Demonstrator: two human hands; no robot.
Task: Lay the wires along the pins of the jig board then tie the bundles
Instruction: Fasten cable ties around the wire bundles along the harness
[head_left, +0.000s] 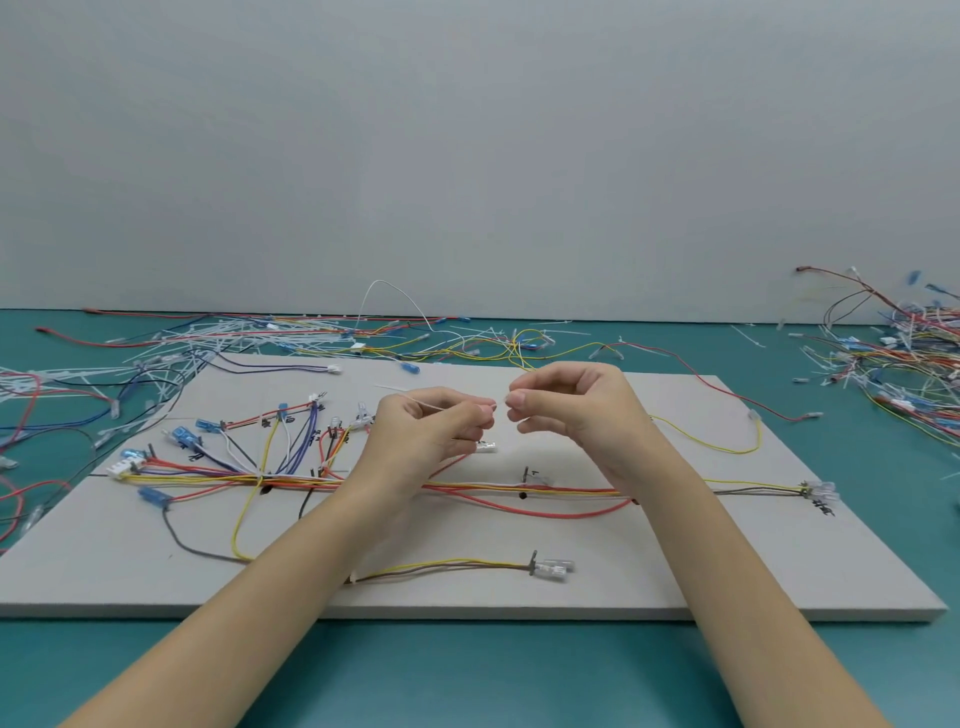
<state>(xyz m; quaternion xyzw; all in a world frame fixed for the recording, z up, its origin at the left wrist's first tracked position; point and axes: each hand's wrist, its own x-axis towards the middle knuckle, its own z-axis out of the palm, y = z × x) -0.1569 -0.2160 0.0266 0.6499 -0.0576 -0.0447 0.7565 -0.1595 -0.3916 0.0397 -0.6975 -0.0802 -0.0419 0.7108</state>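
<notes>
1 cable tie (415, 401) level, crosswise between left hand (434, 423) and right hand (566, 402).

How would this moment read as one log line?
phase: tying | left hand: pinches cable tie | right hand: at tie tip | wires: on jig board

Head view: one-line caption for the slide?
Both hands hold a white cable tie above the wire bundle on the jig board.

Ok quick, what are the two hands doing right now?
Left hand: fingers curled, pinching a thin white cable tie above the jig board.
Right hand: fingers curled at the tie's end; whether it grips it cannot be told.
</notes>
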